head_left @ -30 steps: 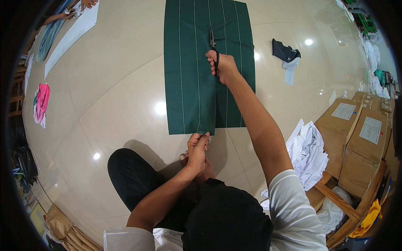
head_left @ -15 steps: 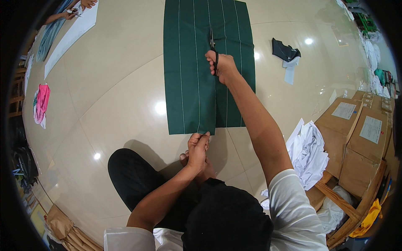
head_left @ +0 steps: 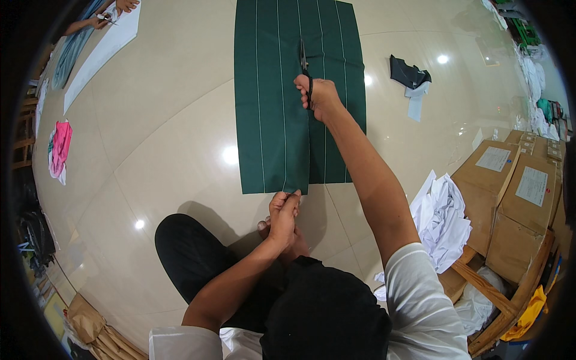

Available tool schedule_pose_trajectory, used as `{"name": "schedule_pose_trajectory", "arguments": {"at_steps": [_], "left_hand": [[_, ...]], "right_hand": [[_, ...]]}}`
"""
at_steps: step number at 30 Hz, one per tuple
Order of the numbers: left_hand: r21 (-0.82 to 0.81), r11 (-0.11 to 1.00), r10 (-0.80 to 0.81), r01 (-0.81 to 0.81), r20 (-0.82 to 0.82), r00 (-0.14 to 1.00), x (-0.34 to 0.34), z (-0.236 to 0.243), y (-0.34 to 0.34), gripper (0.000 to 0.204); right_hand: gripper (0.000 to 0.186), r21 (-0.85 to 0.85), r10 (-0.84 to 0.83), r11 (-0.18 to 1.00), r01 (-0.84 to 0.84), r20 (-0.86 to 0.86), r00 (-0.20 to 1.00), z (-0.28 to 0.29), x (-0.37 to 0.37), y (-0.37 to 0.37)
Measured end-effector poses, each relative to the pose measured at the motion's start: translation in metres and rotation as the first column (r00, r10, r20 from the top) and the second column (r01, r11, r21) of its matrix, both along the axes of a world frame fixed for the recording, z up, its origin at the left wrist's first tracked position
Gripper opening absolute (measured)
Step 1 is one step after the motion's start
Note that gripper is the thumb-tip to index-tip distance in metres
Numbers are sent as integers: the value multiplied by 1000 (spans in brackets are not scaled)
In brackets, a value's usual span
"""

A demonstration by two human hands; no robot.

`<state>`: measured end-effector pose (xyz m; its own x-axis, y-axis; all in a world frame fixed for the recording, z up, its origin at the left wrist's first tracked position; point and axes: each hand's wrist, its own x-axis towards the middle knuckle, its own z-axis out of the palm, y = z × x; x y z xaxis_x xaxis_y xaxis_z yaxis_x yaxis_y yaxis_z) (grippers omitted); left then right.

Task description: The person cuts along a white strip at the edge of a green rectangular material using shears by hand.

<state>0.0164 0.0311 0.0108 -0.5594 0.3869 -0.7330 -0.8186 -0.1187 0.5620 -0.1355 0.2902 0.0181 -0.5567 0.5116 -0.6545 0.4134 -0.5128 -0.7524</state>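
A dark green fabric (head_left: 261, 120) with several pale lengthwise lines lies spread on the tiled floor in front of me. My right hand (head_left: 318, 96) is closed round the black handles of a pair of scissors (head_left: 303, 57), whose blades point away from me along a line on the fabric. From there a cut runs down toward the near edge. At that edge, just left of the cut, my left hand (head_left: 284, 213) pinches the fabric's near corner between thumb and fingers.
Cardboard boxes (head_left: 489, 165) stand on a wooden frame (head_left: 486, 291) at the right, beside crumpled white cloth (head_left: 441, 222). A black-and-grey cloth piece (head_left: 410, 73) and a pink cloth (head_left: 60, 149) lie on the floor. Far left, another person's hands work with scissors over white material (head_left: 105, 57).
Almost nothing differs. The scissors' blades look slightly shifted, while both hands stay in the same places.
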Motion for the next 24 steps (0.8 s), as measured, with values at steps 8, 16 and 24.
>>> {"name": "schedule_pose_trajectory", "arguments": {"at_steps": [8,16,24], "left_hand": [[5,1000,1,-2,11,1000,-1,2,2,24],[18,1000,-1,1,-14,1000,0,-2,-2,20],[37,999,4,-4,6,1000,0,-4,-4,21]], "right_hand": [[22,28,11,1000,-12,17,1000,-6,1,4],[25,-49,-23,998,24,35,999,7,-14,11],[24,-14,14,1000,-14,12,1000,5,-27,24]]}}
